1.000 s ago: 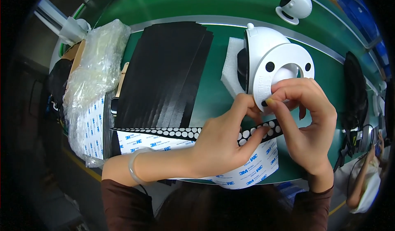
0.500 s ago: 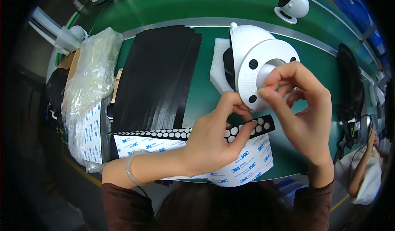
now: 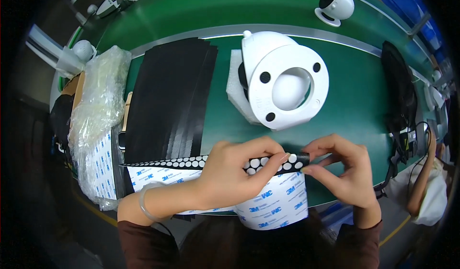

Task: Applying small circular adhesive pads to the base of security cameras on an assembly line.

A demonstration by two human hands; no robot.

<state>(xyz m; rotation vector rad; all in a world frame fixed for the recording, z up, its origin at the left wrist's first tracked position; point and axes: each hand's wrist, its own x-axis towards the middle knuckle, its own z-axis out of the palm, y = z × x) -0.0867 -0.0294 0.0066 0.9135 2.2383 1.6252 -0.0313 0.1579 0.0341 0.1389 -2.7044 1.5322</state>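
My left hand (image 3: pixel 239 173) pinches a long black strip (image 3: pixel 195 161) with rows of white circles between thumb and fingers. At the strip's right end, the thumb and forefinger of my right hand (image 3: pixel 342 173) close on its dark edge. Below hangs a curling white backing sheet (image 3: pixel 275 206) with blue print. Beyond my hands lies a white rounded camera-like device (image 3: pixel 268 44), its ring-shaped base (image 3: pixel 258 99) facing me. Three black round pads (image 3: pixel 265 77) sit on the base, and a bare round recess (image 3: pixel 317 102) shows at its right.
White foam (image 3: pixel 235 94) lies under the device. Left of it is a stack of black sheets (image 3: pixel 167 96), then a clear plastic-wrapped package (image 3: pixel 103 91). A similar white device (image 3: pixel 341 5) stands at the back. A black bag-like item (image 3: pixel 397 82) lies right; another person's arm (image 3: pixel 421 178) shows beyond.
My right hand has left the device's base and come down to the strip's right end. My left hand, with the strip, has moved nearer me, away from the base. The whole view has shifted slightly.
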